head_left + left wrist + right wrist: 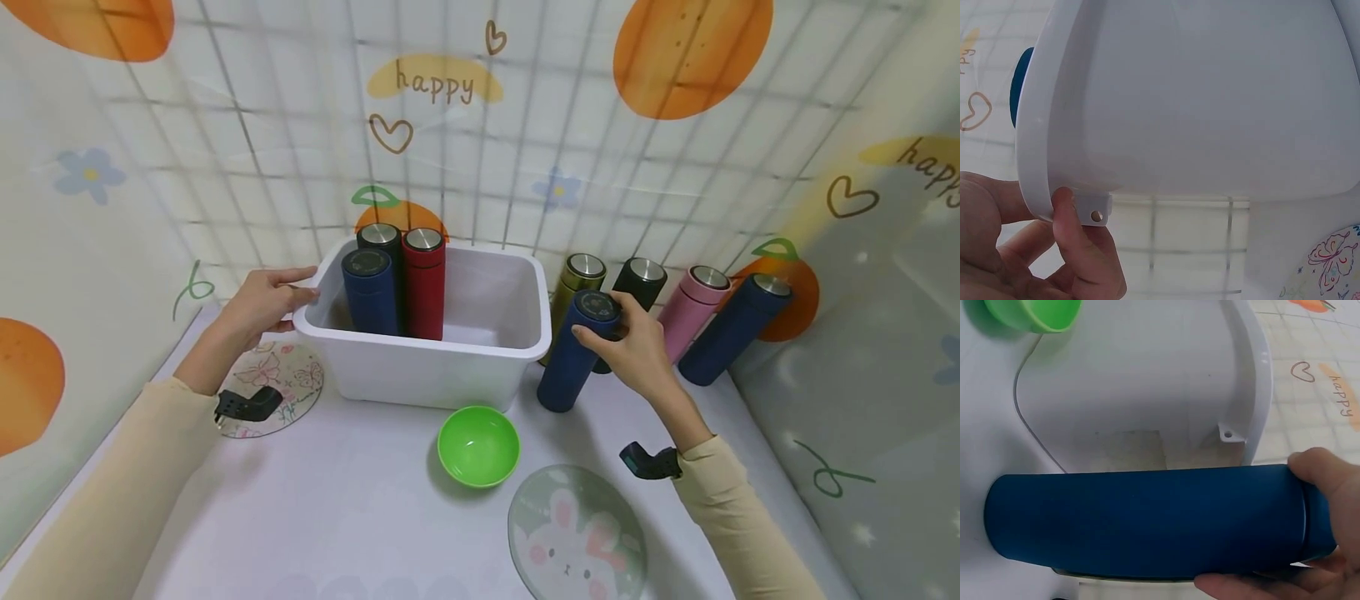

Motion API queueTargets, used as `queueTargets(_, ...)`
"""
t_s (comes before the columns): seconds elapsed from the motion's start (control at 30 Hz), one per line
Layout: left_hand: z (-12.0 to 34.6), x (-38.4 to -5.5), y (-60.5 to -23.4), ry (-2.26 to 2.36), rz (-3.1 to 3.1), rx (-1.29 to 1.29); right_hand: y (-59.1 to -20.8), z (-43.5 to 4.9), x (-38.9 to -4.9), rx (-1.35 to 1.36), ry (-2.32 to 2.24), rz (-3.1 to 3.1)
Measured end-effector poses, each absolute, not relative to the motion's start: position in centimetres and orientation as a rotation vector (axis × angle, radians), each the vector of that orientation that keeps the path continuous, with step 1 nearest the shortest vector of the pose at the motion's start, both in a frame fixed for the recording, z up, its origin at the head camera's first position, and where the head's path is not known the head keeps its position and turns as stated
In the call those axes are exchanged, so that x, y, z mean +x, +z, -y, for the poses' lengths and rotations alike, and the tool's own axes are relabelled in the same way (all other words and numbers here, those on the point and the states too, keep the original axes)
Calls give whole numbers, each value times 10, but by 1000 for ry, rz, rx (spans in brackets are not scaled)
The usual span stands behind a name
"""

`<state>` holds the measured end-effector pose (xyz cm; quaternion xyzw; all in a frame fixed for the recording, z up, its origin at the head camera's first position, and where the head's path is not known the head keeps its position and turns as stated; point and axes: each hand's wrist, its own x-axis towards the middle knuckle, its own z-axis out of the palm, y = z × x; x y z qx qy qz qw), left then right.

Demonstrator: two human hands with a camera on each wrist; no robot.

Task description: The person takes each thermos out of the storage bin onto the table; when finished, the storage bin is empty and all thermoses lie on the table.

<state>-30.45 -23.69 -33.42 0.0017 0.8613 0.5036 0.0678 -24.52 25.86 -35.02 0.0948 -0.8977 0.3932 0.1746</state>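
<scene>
My right hand (630,346) grips a blue thermos flask (570,358) round its top, thumb on one side and fingers on the other. In the right wrist view the flask (1147,522) lies across the picture, its base close to the white tabletop. With my left hand (262,304) I pinch the left end of the rim of a white plastic bin (420,375); the left wrist view shows the fingers on both sides of that rim (1035,137). Inside the bin, at its left, stand another blue flask (370,292), a red flask (424,287) and a black flask (379,237) partly hidden behind them.
Right of the bin stand a gold flask (583,271), a black flask (641,279), a pink flask (690,308) and a blue flask (735,329). A green bowl (478,447) sits before the bin. Round mats lie at right (577,533) and left (300,387). A patterned curtain (465,167) hangs behind.
</scene>
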Motion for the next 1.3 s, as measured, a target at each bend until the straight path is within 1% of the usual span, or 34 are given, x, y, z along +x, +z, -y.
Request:
queueTargets(0.53, 237, -301, -332, 1502, -2609, 5, -347, -263, -237, 215, 1125, 2526)
queueTargets(0.97, 236, -304, -333, 1500, -2599, 26, -322, -258, -223, 243, 1091, 2473)
queueTargets(1.3, 237, -303, -331, 1487, -2604, 25, -305, -247, -219, 361, 1014, 2422)
